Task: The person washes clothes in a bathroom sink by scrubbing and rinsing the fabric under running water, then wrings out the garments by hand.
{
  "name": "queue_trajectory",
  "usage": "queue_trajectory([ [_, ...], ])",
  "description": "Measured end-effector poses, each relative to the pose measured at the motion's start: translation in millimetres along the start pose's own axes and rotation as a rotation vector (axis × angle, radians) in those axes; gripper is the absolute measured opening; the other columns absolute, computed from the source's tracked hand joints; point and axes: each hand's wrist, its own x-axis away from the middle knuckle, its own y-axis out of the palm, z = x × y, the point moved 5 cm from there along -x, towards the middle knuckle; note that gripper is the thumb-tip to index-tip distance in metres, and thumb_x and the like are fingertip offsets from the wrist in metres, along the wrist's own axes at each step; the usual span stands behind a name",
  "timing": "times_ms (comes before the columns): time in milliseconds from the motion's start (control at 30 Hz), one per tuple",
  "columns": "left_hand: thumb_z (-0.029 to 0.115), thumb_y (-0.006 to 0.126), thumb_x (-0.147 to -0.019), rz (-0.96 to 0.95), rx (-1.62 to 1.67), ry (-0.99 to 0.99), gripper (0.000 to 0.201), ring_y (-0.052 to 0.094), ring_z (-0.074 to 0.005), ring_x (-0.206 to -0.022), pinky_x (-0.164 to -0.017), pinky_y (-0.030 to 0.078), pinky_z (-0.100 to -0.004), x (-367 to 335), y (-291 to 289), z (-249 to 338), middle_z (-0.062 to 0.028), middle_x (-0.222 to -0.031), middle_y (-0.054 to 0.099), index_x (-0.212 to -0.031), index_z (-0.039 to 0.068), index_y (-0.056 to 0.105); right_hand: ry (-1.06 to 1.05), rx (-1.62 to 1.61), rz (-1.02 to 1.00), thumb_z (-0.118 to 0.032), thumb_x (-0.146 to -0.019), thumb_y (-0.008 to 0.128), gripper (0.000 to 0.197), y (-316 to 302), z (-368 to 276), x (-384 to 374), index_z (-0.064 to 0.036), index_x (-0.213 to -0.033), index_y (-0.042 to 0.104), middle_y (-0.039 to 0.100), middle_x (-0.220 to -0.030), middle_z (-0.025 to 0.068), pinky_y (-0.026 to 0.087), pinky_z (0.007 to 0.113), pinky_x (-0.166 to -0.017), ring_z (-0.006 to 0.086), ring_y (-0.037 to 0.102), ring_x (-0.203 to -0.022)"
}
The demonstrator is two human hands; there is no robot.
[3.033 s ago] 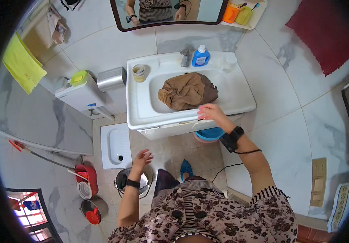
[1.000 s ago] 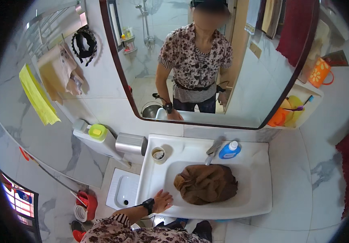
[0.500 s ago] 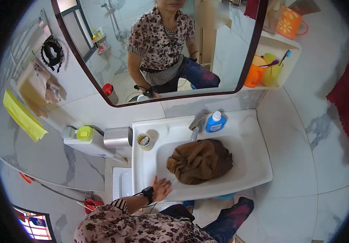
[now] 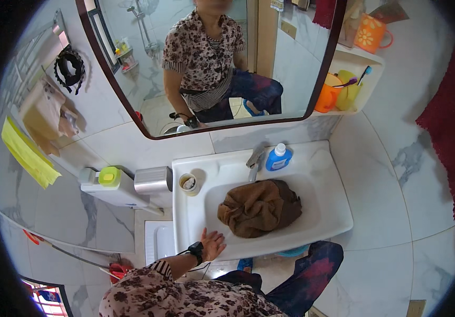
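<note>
My left hand (image 4: 212,244) rests on the front left rim of a white washbasin (image 4: 320,219), fingers spread and holding nothing. A black watch-like band is on that wrist. Just beyond the fingertips, a bunched brown cloth (image 4: 256,208) lies in the basin bowl, apart from the hand. Behind the cloth stands a metal faucet (image 4: 254,161), with a blue bottle (image 4: 278,158) with a white cap to its right. A small cup (image 4: 189,183) sits at the basin's back left corner. My right hand is out of sight.
A dark-framed mirror (image 4: 206,134) hangs above the basin. On the right, a shelf holds an orange cup (image 4: 328,94) and a yellow cup with toothbrushes. A white cistern (image 4: 116,186) is left of the basin. My raised leg (image 4: 312,277) is at its front right.
My raised leg has swung up and to the right, in front of the basin. The left hand stays on the rim, and the cloth lies as before. The view has shifted slightly.
</note>
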Motion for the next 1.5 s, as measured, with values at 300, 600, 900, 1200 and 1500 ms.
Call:
queue_trajectory([
  [300, 0.041, 0.038, -0.092, -0.037, 0.024, -0.027, 0.046, 0.036, -0.0277, -0.129, -0.11, 0.007, -0.0584, 1, 10, 0, -0.0053, -0.132, 0.049, -0.127, 0.013, 0.049, 0.001, 0.039, -0.012, -0.017, -0.085, 0.048, 0.021, -7, -3, 2, -0.0044, -0.093, 0.062, 0.06, -0.095, 0.0156, 0.048, 0.04, -0.077, 0.0318, 0.058, -0.088],
  [600, 0.039, 0.039, -0.092, -0.07, 0.056, 0.001, 0.044, 0.035, -0.0275, -0.13, -0.11, 0.008, -0.0589, -4, -8, 3, -0.0074, -0.132, 0.049, -0.123, 0.01, 0.053, 0.003, 0.07, -0.015, -0.02, -0.085, 0.048, 0.022, -15, -5, -5, -0.0051, -0.091, 0.063, 0.061, -0.093, 0.0148, 0.048, 0.04, -0.076, 0.0314, 0.059, -0.087],
  [900, 0.04, 0.038, -0.093, -0.01, 0.017, -0.005, 0.044, 0.035, -0.0275, -0.13, -0.11, 0.009, -0.0581, -1, -2, 3, -0.0077, -0.131, 0.049, -0.123, 0.011, 0.053, 0.013, 0.071, -0.018, -0.024, -0.085, 0.049, 0.023, -15, -1, -4, -0.0058, -0.088, 0.064, 0.062, -0.091, 0.0141, 0.049, 0.04, -0.075, 0.031, 0.06, -0.086],
  [1200, 0.039, 0.039, -0.092, -0.006, 0.041, 0.001, 0.043, 0.037, -0.0281, -0.128, -0.11, 0.009, -0.0586, -2, -8, 5, -0.0081, -0.131, 0.049, -0.121, 0.01, 0.053, 0.02, 0.086, -0.022, -0.027, -0.085, 0.049, 0.025, -16, 4, -7, -0.0066, -0.086, 0.065, 0.063, -0.089, 0.0133, 0.049, 0.041, -0.074, 0.0306, 0.061, -0.084],
  [1500, 0.038, 0.042, -0.091, 0.028, 0.06, 0.009, 0.041, 0.037, -0.0286, -0.128, -0.109, 0.011, -0.0598, 2, -6, 2, -0.0086, -0.128, 0.051, -0.12, 0.011, 0.053, 0.021, 0.095, -0.026, -0.03, -0.086, 0.05, 0.028, -17, 9, -11, -0.0073, -0.083, 0.065, 0.065, -0.087, 0.0125, 0.049, 0.041, -0.073, 0.0303, 0.062, -0.083],
])
